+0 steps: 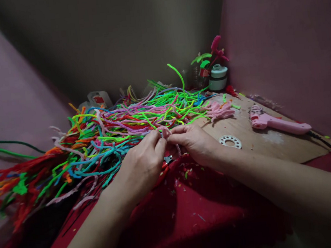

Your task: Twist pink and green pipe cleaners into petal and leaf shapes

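Observation:
Both my hands meet in the middle of the head view, over the near edge of a heap of fuzzy pipe cleaners [152,111]. Between the fingertips is a pale pink pipe cleaner [164,131], bent into a loop at the top, with an end hanging down. My left hand [147,153] is closed, thumb and forefinger pinching it. From the other side, my right hand [186,137] pinches the same piece. Part of the piece is hidden behind the fingers. Just below them lie pliers [168,160] with red handles, partly covered by my left hand.
A pink hot glue gun [282,122] with a black cord lies on a brown board [241,110] at right. Near it are a white ring with holes [230,142] and a pink pipe-cleaner bundle [220,110]. A white-lidded jar [218,77] stands behind. Scraps dot the red cloth [203,206].

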A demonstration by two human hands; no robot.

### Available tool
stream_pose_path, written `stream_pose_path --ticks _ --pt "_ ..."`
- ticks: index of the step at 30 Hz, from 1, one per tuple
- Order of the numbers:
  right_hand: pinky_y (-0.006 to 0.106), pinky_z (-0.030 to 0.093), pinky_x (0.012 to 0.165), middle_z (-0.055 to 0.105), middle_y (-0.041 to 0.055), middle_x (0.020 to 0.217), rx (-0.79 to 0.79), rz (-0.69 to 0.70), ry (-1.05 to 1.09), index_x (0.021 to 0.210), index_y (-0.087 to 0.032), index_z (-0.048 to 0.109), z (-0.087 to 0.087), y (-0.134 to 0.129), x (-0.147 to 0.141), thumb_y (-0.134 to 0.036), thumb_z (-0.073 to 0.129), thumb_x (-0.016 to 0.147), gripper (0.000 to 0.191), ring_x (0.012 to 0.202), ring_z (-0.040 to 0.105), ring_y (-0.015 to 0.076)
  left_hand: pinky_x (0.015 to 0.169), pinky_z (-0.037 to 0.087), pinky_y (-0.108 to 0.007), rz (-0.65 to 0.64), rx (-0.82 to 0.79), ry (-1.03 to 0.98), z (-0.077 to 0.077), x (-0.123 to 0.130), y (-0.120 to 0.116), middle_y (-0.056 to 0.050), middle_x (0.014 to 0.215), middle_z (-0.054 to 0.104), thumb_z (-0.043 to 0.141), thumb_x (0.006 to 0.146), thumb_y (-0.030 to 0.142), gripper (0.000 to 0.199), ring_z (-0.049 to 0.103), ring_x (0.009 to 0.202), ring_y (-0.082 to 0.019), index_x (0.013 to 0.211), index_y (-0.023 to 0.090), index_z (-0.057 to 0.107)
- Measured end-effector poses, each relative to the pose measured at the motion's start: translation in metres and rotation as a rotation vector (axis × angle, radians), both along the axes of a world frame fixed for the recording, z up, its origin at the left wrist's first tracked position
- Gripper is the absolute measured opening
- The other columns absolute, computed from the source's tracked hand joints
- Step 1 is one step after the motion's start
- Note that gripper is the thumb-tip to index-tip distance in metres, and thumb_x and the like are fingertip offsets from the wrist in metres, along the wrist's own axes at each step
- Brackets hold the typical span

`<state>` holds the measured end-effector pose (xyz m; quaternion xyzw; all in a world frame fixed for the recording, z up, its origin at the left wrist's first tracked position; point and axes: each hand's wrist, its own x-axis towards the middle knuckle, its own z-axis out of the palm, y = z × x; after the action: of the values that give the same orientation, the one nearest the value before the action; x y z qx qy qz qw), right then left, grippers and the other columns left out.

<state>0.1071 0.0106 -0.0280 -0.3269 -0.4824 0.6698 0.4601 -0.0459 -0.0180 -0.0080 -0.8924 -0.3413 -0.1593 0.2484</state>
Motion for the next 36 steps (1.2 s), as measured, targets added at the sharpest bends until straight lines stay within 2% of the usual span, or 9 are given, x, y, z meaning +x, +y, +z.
stream_pose_path --ticks 5,12,18,20,23,26,29,31,36 --pt "0.022 0.032 0.043 0.048 -0.0049 0.052 -0.039 -0.005 -0.038 0.065 -0.015 0.060 -0.003 0.002 0.002 -0.025 0.067 0.064 0.012 0.044 0.040 0.0067 0.067 0.052 -0.028 -0.044 0.072 -0.015 -0.005 0.004 0.002 -0.017 0.102 0.060 0.034 0.088 0.009 0.027 0.061 0.088 -0.022 0.099 0.005 0.058" --pt "0.022 0.031 0.046 0.049 -0.0037 0.052 -0.018 0.013 -0.022 0.060 -0.013 0.057 -0.005 0.004 0.002 -0.030 0.070 0.064 0.022 0.046 0.040 0.0062 0.070 0.054 -0.030 -0.089 0.093 -0.016 -0.005 0.008 0.001 -0.020 0.100 0.061 0.035 0.086 0.007 0.027 0.063 0.092 -0.024 0.098 0.001 0.059" --pt "0.022 0.030 0.045 0.047 -0.0050 0.048 -0.085 0.062 0.041 0.059 -0.013 0.055 -0.001 0.003 0.002 -0.026 0.071 0.062 0.021 0.044 0.038 0.0057 0.075 0.054 -0.031 -0.102 0.037 -0.034 -0.005 0.007 0.001 -0.017 0.099 0.060 0.036 0.086 0.006 0.024 0.061 0.097 -0.023 0.097 0.005 0.057" --pt "0.022 0.031 0.047 0.048 -0.0036 0.050 -0.046 0.080 0.063 0.058 -0.013 0.055 -0.003 0.005 0.002 -0.023 0.068 0.065 0.018 0.046 0.041 0.0063 0.076 0.053 -0.029 -0.128 -0.033 -0.155 -0.005 0.004 0.002 -0.015 0.105 0.057 0.041 0.085 0.008 0.020 0.059 0.099 -0.021 0.099 0.009 0.056" --pt "0.023 0.035 0.050 0.052 -0.0012 0.055 -0.020 0.154 0.134 0.061 -0.013 0.056 -0.004 0.008 0.004 -0.020 0.065 0.069 0.013 0.049 0.045 0.0075 0.068 0.053 -0.025 -0.065 -0.205 -0.579 0.000 0.001 0.006 -0.009 0.103 0.056 0.052 0.082 0.017 0.020 0.060 0.081 -0.014 0.103 0.016 0.052" --pt "0.023 0.039 0.050 0.054 -0.0002 0.059 -0.070 0.222 0.218 0.065 -0.012 0.057 -0.003 0.009 0.006 -0.019 0.063 0.072 0.011 0.049 0.048 0.0079 0.051 0.047 -0.020 0.058 -0.619 -0.939 0.007 0.001 0.008 -0.002 0.079 0.059 0.052 0.082 0.020 0.021 0.056 0.057 -0.009 0.103 0.017 0.050" --pt "0.021 0.037 0.046 0.053 -0.0004 0.057 -0.113 0.250 0.248 0.065 -0.011 0.057 0.000 0.009 0.007 -0.018 0.061 0.072 0.010 0.047 0.047 0.0074 0.050 0.047 -0.022 0.060 -1.053 -1.043 0.011 0.004 0.009 -0.002 0.074 0.061 0.055 0.078 0.022 0.020 0.059 0.060 -0.012 0.097 0.015 0.050" --pt "0.020 0.035 0.043 0.052 -0.0013 0.056 -0.134 0.253 0.260 0.066 -0.011 0.057 0.000 0.009 0.008 -0.017 0.062 0.071 0.009 0.046 0.045 0.0065 0.056 0.049 -0.024 0.069 -1.103 -1.045 0.010 0.006 0.008 -0.003 0.076 0.062 0.058 0.076 0.024 0.017 0.060 0.065 -0.014 0.088 0.014 0.053" --pt "0.020 0.033 0.042 0.051 -0.0026 0.054 -0.199 0.251 0.254 0.067 -0.011 0.058 -0.001 0.010 0.008 -0.015 0.060 0.070 0.006 0.043 0.044 0.0059 0.051 0.041 -0.020 0.088 -0.944 -0.913 0.004 0.006 0.009 0.002 0.065 0.053 0.053 0.079 0.027 0.012 0.048 0.054 -0.008 0.076 0.015 0.053"
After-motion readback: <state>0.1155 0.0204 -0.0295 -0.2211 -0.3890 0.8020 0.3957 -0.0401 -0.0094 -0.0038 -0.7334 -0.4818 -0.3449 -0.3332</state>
